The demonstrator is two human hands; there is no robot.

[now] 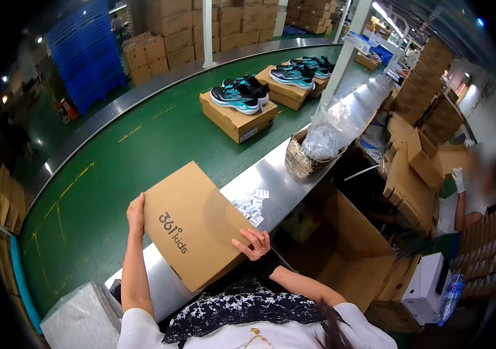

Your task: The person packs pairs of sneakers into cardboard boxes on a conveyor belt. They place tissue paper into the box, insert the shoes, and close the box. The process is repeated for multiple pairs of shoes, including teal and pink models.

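Observation:
A brown cardboard shoebox (pixel 193 218) with its lid closed is between my hands, tilted over the steel edge of the green conveyor belt. My left hand (pixel 136 212) grips its left side, the fingers bent round the edge. On the right side, my right hand (pixel 252 243) holds it with fingers curled over the lid and the thumb tucked near the rim. A heap of small white paper slips (pixel 251 206) lies on the steel ledge just beyond the box. What lies inside the box is hidden.
Farther along the belt (pixel 108 157), black and teal sneakers (pixel 240 94) rest on brown shoeboxes (pixel 241 121). A carton of clear plastic (pixel 320 145) stands on the ledge. To my right are a large open carton (pixel 341 244), a bottle (pixel 451 299) and a person's gloved hand (pixel 458 180).

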